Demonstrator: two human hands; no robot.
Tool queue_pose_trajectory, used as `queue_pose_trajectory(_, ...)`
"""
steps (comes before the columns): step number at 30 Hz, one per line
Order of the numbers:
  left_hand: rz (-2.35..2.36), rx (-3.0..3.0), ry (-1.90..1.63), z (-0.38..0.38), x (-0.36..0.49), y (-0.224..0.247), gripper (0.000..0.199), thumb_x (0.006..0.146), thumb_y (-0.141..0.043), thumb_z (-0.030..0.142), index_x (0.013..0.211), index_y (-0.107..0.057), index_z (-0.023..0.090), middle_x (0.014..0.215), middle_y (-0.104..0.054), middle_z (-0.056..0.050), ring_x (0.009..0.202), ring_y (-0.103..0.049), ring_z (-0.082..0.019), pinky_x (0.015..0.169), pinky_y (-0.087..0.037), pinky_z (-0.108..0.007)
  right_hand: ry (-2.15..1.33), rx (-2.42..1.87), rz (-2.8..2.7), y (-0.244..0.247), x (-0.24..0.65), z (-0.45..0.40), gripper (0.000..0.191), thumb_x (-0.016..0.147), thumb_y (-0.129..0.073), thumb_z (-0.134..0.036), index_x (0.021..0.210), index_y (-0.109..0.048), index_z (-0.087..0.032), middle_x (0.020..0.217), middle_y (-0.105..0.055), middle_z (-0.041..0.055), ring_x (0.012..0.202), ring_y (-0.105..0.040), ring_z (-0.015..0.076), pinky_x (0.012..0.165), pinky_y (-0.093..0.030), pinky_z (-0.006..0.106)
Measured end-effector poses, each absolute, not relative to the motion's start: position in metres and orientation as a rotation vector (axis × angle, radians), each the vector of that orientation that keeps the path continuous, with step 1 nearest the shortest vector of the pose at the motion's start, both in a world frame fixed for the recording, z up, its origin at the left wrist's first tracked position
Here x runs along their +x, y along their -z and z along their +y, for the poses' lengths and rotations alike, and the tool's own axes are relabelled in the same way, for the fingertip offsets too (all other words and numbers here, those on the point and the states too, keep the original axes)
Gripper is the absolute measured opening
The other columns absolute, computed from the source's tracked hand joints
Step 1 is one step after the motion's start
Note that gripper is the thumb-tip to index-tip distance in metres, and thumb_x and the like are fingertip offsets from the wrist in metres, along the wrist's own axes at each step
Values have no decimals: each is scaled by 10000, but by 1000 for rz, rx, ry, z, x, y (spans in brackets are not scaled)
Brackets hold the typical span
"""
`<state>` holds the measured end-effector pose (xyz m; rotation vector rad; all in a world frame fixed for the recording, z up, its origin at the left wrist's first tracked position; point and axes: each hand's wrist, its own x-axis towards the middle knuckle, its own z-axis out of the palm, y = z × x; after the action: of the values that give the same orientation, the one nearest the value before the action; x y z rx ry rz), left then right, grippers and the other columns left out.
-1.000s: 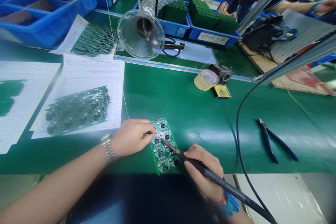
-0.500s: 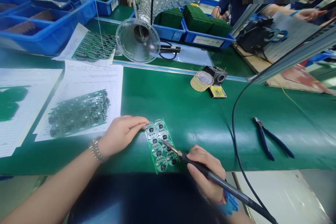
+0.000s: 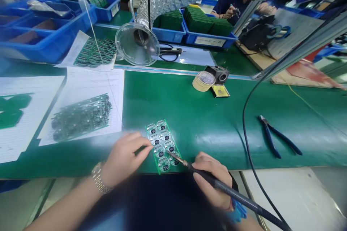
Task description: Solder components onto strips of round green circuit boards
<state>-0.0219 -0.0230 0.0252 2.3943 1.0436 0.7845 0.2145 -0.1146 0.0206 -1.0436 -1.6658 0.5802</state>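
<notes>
A panel of small round circuit boards (image 3: 158, 142) with black parts lies on the green bench in front of me. My right hand (image 3: 213, 178) is closed around a soldering iron (image 3: 222, 187), its tip touching or just above the panel between the two columns of boards. At the panel's left edge, my left hand (image 3: 127, 158) pinches with thumb and forefinger. A thin solder wire (image 3: 102, 59) hangs from above and runs down to this hand; its end at the fingertips is hard to make out.
Blue-handled cutters (image 3: 268, 135) lie at right. A tape roll (image 3: 204, 81) sits behind the panel. Bagged boards (image 3: 81, 117) rest on papers at left. A fume funnel (image 3: 137, 44) hangs before blue bins (image 3: 211, 40). The iron's black cable (image 3: 245, 130) loops at right; a co-worker (image 3: 230, 0) sits beyond.
My left hand has moved from the panel's far left corner toward me, along its left edge. The iron's tip has shifted slightly nearer on the panel. The view has turned a little.
</notes>
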Motion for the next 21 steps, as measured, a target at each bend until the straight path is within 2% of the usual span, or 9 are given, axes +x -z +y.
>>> queue_pose_trajectory(21, 1038, 2309, -729, -18, -11, -15, 139, 803, -521, 200, 709, -622, 184, 622, -516, 1, 600, -464, -123, 587, -356, -268, -590, -1078, -1692, -19, 211, -110, 217, 712, -521, -56, 884, -587, -170, 616, -541, 27, 543, -481, 144, 502, -400, 287)
